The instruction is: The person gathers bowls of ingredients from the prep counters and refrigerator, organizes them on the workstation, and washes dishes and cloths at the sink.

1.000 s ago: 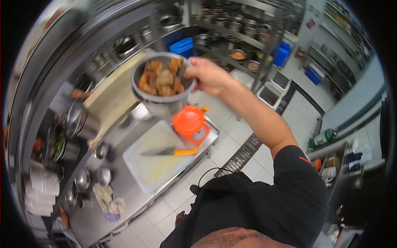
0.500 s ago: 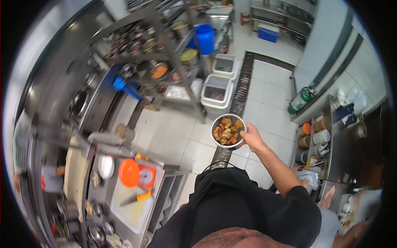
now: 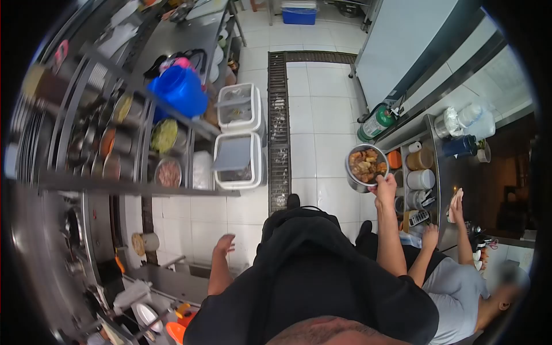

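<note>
Metal pot (image 3: 357, 185) of browned chunks (image 3: 368, 165) is aloft at right, near the green cylinder (image 3: 378, 122) and shelf jars (image 3: 420, 180). Right hand (image 3: 384, 190) pinches its near edge. Left hand (image 3: 225, 244) hangs free above white floor tiles (image 3: 208, 208), fingers loosely spread. Co-worker in grey shirt (image 3: 455, 294) just beside, right.

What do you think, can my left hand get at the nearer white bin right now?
Probably, perhaps with a step forward: your left hand looks empty, and open floor shows between it and the nearer white bin.
</note>
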`<state>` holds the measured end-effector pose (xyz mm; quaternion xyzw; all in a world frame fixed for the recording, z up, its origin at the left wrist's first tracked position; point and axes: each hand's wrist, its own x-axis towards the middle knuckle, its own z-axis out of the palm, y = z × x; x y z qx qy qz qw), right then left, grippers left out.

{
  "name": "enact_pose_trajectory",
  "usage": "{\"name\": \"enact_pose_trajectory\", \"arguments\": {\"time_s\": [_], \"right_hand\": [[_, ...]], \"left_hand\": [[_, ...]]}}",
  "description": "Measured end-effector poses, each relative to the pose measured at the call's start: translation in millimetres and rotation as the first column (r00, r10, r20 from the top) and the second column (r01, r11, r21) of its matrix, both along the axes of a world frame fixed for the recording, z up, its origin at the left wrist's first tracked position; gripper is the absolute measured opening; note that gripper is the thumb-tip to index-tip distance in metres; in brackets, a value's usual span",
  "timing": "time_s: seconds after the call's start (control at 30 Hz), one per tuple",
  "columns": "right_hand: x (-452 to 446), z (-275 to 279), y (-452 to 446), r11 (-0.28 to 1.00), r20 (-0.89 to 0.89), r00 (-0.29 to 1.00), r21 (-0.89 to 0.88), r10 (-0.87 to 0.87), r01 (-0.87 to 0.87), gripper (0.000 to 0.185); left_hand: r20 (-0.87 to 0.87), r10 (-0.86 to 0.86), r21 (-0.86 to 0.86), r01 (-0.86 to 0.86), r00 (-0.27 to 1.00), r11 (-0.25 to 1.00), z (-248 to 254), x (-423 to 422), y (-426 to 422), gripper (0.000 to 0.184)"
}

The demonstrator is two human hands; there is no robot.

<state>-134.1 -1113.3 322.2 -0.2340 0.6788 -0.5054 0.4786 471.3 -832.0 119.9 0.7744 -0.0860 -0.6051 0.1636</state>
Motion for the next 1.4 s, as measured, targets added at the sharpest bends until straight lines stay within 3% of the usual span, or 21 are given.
{"name": "enact_pose_trajectory", "arguments": {"time_s": [0.1,0.17,0.33,0.43,0.47,0.5,0.53,0.57,0.6,0.63,0.7,0.77,0.9,1.07,1.17,1.27,1.4], "right_hand": [[-16,-3,-57,0.986,0.002,0.987,-0.044,-0.158,0.158,0.007],[-17,1,-95,0.966,0.047,0.967,-0.062,-0.249,0.252,0.01],[-37,-40,-218,0.921,0.127,0.917,-0.049,-0.378,0.386,0.009],[-32,-56,-298,0.901,0.1,0.9,-0.056,-0.423,0.43,0.012],[-32,-65,-330,0.894,0.089,0.897,-0.078,-0.434,0.44,0.012],[-34,-68,-368,0.887,0.079,0.894,-0.11,-0.441,0.448,0.013],[-30,-65,-404,0.873,0.071,0.879,-0.103,-0.471,0.476,0.014],[-28,-63,-435,0.873,0.066,0.877,-0.092,-0.475,0.48,0.012],[-27,-58,-471,0.871,0.065,0.876,-0.095,-0.477,0.482,0.011],[-25,-53,-510,0.869,0.061,0.875,-0.1,-0.48,0.484,0.01],[-24,-50,-585,0.896,0.039,0.904,-0.118,-0.426,0.428,0.009],[-24,-37,-661,0.916,0.028,0.924,-0.122,-0.382,0.382,0.007],[3,8,-803,0.933,0.059,0.945,-0.151,-0.321,0.327,0.007],[32,-7,-955,0.91,0.07,0.925,-0.162,-0.375,0.381,0.009],[35,-15,-1043,0.866,0.078,0.871,-0.099,-0.485,0.491,0.009],[41,14,-1102,0.828,0.108,0.826,-0.036,-0.553,0.559,0.011],[26,19,-1172,0.752,0.105,0.757,-0.087,-0.645,0.654,0.012]], "left_hand": [[-0.066,-0.236,-0.209,0.217,0.97,0.953,21,-8,-183,0.057],[-0.008,-0.431,-0.273,0.413,0.902,0.869,51,-25,-302,0.059],[0.314,-0.515,-0.471,0.602,0.797,0.644,84,-73,-554,0.054],[0.363,-0.509,-0.482,0.625,0.78,0.614,34,-67,-659,0.052],[0.429,-0.484,-0.51,0.647,0.763,0.567,-18,-46,-680,0.046],[0.502,-0.456,-0.432,0.67,0.735,0.604,-53,-31,-691,0.037],[0.499,-0.493,-0.271,0.668,0.713,0.693,-45,-31,-693,0.052],[0.29,-0.652,-0.061,0.694,0.7,0.717,-7,-36,-700,0.047],[0.436,-0.832,-0.061,0.933,0.344,0.354,-37,-13,-693,0.043],[0.363,-0.871,-0.039,0.939,0.331,0.341,-31,-11,-687,0.041],[0.133,-0.57,0.018,0.573,0.811,0.819,-2,-16,-693,0.039],[0.089,-0.283,0.05,0.28,0.955,0.959,11,-19,-714,0.037],[0.033,-0.128,0.076,0.126,0.991,0.989,-6,-18,-794,0.033],[-0.036,-0.15,0.083,0.153,0.988,0.985,-38,4,-960,0.028],[-0.071,-0.219,0.048,0.222,0.973,0.974,-45,21,-1103,0.025],[-0.062,-0.244,0.006,0.244,0.968,0.97,-33,52,-1274,0.022],[0.033,-0.146,-0.118,0.149,0.989,0.982,26,75,-1531,0.019]]}}
